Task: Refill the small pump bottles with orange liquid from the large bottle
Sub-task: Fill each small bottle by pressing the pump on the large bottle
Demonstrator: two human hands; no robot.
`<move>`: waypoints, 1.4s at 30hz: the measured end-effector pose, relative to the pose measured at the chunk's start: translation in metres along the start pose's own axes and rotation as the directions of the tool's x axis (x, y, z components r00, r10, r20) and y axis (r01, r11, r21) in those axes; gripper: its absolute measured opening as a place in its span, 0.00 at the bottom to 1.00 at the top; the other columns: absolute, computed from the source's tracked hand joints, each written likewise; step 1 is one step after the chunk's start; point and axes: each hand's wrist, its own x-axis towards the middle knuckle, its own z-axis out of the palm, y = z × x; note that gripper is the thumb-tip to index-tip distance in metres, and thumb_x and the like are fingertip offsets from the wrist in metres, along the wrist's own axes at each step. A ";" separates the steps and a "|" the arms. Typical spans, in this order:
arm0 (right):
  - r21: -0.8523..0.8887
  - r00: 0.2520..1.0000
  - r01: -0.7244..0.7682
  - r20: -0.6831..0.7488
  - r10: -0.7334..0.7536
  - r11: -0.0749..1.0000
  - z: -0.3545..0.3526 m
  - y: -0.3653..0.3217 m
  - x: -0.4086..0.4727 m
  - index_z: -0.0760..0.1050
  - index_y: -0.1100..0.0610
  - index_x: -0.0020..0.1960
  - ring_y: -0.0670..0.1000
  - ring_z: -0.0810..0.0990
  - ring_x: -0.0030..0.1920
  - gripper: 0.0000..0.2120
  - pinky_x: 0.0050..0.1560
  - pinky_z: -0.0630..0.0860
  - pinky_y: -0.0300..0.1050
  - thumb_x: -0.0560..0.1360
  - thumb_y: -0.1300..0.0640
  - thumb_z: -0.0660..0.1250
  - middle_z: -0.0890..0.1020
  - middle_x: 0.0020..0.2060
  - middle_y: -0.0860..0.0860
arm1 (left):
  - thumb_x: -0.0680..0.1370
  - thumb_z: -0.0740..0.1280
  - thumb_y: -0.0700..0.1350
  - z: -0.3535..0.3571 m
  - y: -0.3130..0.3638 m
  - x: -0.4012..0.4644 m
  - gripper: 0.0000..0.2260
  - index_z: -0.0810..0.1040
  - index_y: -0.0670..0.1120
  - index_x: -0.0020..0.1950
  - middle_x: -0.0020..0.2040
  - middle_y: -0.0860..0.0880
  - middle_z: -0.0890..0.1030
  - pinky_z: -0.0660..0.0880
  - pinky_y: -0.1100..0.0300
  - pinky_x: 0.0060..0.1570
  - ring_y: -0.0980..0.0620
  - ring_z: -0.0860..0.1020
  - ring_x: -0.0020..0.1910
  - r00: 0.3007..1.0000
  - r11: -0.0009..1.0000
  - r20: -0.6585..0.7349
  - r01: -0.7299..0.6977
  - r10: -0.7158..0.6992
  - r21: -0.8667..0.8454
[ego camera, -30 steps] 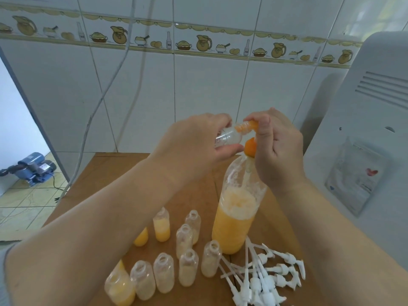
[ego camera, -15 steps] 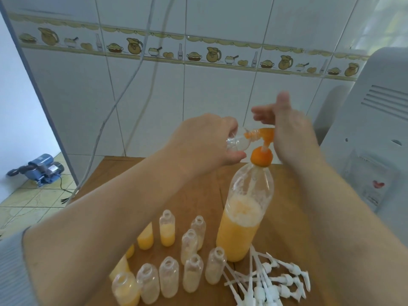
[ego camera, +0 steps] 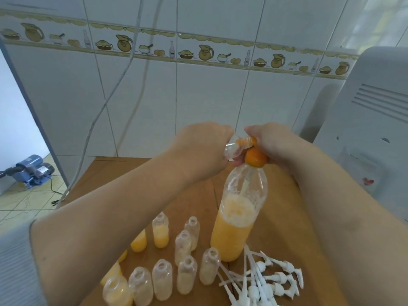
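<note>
Standing against a white tiled wall [ego camera: 209,96] with a border of painted jugs, the wooden counter [ego camera: 189,208] carries everything in play. At its right edge rises a large white appliance [ego camera: 371,129]. Near the counter's middle stands the large bottle [ego camera: 238,219], upright, a little over half full of orange liquid with foam on top, and capped by an orange pump head [ego camera: 256,157]. The right hand [ego camera: 276,144] is curled over that pump head, pressing on it from above. The left hand [ego camera: 205,146] grips a small clear bottle [ego camera: 231,149], held tilted on its side with its mouth at the pump's orange spout. Below the forearms, a cluster of small pump bottles [ego camera: 163,268] stands open-necked on the counter to the left of the large bottle; those further left hold orange liquid, while the ones nearest the large bottle look almost empty. Just right of them lies a loose heap of white pump tops [ego camera: 265,281] with long dip tubes. On the floor at far left sits a blue motor unit [ego camera: 33,168].
</note>
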 end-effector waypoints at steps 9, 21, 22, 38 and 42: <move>-0.082 0.997 -0.010 0.080 0.016 0.997 -0.015 -0.029 -0.005 0.78 0.60 0.48 0.52 0.84 0.39 0.13 0.46 0.79 0.48 0.79 0.53 0.58 0.85 0.37 0.54 | 0.75 0.62 0.44 -0.018 0.006 0.003 0.09 0.61 0.51 0.44 0.33 0.54 0.62 0.62 0.60 0.32 0.51 0.69 0.38 0.996 0.993 -0.080 -0.036 0.046 0.115; -0.056 0.999 -0.034 -0.029 0.032 0.998 0.004 -0.019 0.000 0.74 0.56 0.47 0.44 0.81 0.28 0.15 0.41 0.75 0.45 0.81 0.49 0.54 0.82 0.26 0.47 | 0.76 0.61 0.45 -0.007 0.005 0.000 0.05 0.65 0.49 0.42 0.33 0.54 0.66 0.68 0.60 0.34 0.53 0.70 0.36 1.000 0.999 -0.004 -0.007 0.007 0.046; -0.037 0.999 -0.033 0.003 0.033 0.999 0.000 -0.019 -0.001 0.75 0.56 0.46 0.45 0.82 0.29 0.19 0.43 0.76 0.45 0.81 0.45 0.52 0.82 0.25 0.47 | 0.76 0.62 0.45 -0.008 0.006 0.001 0.05 0.65 0.49 0.43 0.33 0.54 0.67 0.70 0.60 0.34 0.53 0.71 0.35 1.000 0.999 -0.018 -0.008 0.009 0.048; -0.044 0.948 0.318 -0.001 -0.319 0.947 -0.001 -0.010 0.000 0.82 0.57 0.44 0.41 0.81 0.31 0.31 0.31 0.75 0.32 0.76 0.34 0.51 0.84 0.31 0.46 | 0.71 0.69 0.45 -0.012 0.001 -0.008 0.22 0.58 0.49 0.57 0.33 0.53 0.70 0.64 0.62 0.25 0.55 0.71 0.29 0.998 0.992 -0.054 0.030 -0.036 -0.122; 0.043 0.871 0.438 0.227 -0.435 0.898 -0.012 -0.011 0.000 0.82 0.56 0.49 0.44 0.83 0.42 0.22 0.44 0.79 0.36 0.69 0.39 0.67 0.85 0.41 0.51 | 0.70 0.71 0.46 -0.019 0.000 -0.009 0.27 0.52 0.51 0.52 0.33 0.52 0.72 0.65 0.63 0.24 0.55 0.73 0.28 0.998 0.983 -0.028 0.052 -0.058 -0.175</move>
